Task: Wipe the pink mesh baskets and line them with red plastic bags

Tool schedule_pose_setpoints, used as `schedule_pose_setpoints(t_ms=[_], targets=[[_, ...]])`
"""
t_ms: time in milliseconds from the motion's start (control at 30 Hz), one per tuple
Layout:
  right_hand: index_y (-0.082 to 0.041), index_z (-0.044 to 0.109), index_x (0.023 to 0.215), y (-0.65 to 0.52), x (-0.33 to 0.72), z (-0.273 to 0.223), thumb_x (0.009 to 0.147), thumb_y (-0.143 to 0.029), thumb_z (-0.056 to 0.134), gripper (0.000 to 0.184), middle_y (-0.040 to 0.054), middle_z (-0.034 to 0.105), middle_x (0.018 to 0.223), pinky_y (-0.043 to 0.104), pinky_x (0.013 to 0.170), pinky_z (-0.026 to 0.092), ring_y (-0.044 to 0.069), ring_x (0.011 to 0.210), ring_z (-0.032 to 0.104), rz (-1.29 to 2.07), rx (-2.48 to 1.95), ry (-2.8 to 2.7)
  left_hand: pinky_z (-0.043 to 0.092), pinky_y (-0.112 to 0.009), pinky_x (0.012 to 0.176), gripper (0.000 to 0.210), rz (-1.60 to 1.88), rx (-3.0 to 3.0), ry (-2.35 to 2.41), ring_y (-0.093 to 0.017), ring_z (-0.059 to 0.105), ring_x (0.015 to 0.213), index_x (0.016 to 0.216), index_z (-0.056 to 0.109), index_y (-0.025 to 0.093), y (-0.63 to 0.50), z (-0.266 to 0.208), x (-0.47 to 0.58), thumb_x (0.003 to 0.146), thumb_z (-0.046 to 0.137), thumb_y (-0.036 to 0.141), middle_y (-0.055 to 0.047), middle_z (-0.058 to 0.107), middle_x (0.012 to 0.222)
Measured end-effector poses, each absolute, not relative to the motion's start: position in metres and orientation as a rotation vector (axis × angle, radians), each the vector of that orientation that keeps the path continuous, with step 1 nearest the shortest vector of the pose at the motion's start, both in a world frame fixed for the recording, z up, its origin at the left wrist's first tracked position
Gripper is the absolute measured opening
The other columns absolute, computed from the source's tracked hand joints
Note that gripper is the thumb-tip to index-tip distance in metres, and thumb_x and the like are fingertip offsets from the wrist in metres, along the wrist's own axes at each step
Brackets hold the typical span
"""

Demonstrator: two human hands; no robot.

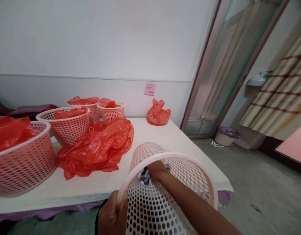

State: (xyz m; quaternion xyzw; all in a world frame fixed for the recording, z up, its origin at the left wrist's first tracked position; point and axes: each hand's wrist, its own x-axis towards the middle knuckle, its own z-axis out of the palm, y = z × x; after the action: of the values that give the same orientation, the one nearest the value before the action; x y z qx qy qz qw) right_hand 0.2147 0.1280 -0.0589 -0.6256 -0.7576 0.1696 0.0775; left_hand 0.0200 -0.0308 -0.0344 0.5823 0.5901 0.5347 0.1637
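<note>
A pink perforated plastic basket (150, 215) lies tilted on its side at the table's front edge, its mouth facing me. My left hand (112, 212) grips the basket's rim at the lower left. Deep inside the basket is my right hand (156, 169), pressing a bunched patterned cloth (145, 176) against the inner wall near the bottom. The fingers of that hand are mostly hidden behind the wrist and cloth. Left of the basket, a crumpled red plastic bag (99, 147) is spread on the white tabletop (131, 191).
Several pink baskets with red bags inside stand at the left, the nearest basket (23, 169) beside the crumpled bag. A tied red bag (158, 112) sits near the wall below a pink note (150, 89). On the floor at right are a bin (225, 137) and a curtain (277, 98) above.
</note>
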Motion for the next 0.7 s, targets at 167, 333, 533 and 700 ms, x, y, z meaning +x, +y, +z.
schedule_pose_setpoints(t_ms=[167,333,533,700], targets=[[-0.016,0.068,0.099,0.112,0.204,-0.066,0.088,-0.026,0.062,0.016,0.0073,0.071,0.106,0.043,0.093,0.05,0.022,0.102,0.066,0.835,-1.724,-2.114,0.039,-0.018,0.048,0.028,1.502,1.877,1.558,-0.009,0.045,0.045,0.064,0.045,0.023,-0.02,-0.035,0.014,0.091,0.05,0.032,0.01,0.044,0.049],[-0.015,0.066,0.106,0.086,0.183,-0.051,0.087,-0.014,0.04,0.032,0.0061,0.074,0.1,0.028,0.078,0.053,0.018,0.091,0.069,1.079,-1.423,-1.909,0.04,-0.018,0.05,0.03,1.523,1.841,1.602,-0.009,0.048,0.048,0.064,0.045,0.024,-0.017,-0.026,0.017,0.091,0.05,0.035,0.009,0.047,0.051],[-0.022,0.06,0.117,0.028,0.158,-0.038,0.074,-0.01,0.048,0.046,0.0043,0.068,0.109,0.029,0.087,0.05,0.02,0.1,0.064,0.862,-1.165,-1.963,0.039,-0.021,0.055,0.031,1.531,1.696,1.606,-0.01,0.048,0.053,0.066,0.05,0.023,-0.019,-0.024,0.02,0.091,0.05,0.042,0.008,0.048,0.055],[-0.02,0.062,0.119,0.022,0.178,-0.045,0.08,-0.014,0.051,0.042,0.0161,0.064,0.115,0.036,0.077,0.053,0.027,0.091,0.068,0.364,-1.565,-2.523,0.04,-0.02,0.052,0.033,1.506,1.764,1.63,-0.01,0.049,0.05,0.065,0.051,0.022,-0.02,-0.031,0.012,0.091,0.051,0.042,0.007,0.049,0.053]])
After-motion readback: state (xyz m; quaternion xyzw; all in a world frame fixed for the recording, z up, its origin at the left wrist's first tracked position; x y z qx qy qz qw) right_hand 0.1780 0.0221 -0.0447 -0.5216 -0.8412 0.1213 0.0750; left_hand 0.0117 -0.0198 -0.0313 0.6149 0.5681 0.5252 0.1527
